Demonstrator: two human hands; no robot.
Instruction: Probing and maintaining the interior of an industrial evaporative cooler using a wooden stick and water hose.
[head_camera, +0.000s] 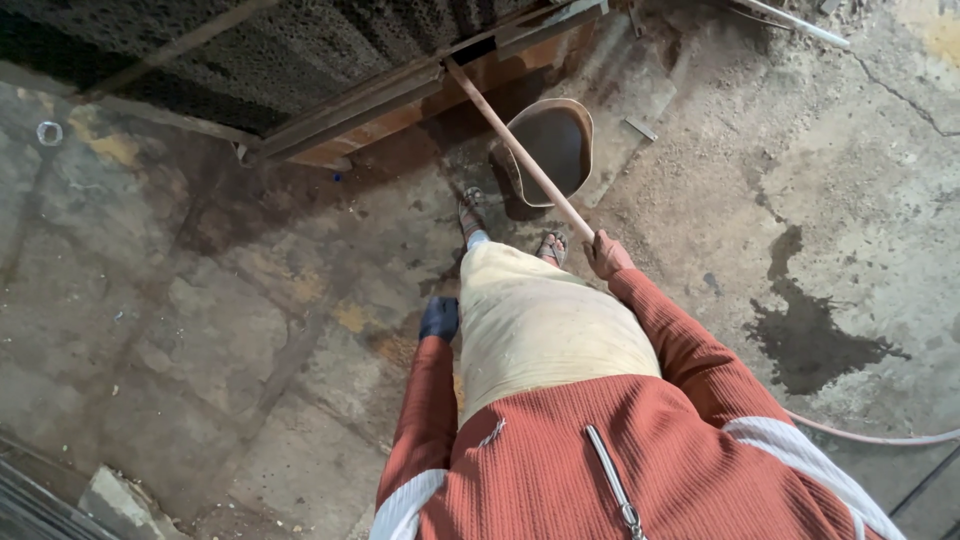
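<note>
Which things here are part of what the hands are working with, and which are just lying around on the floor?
In use:
- right hand, closed round the long wooden pole
- round pan beside the pole
- left hand, in a dark glove, hanging free

Lying about:
- small metal ring at far left
- thin hose at the right
- dark wet stain
</note>
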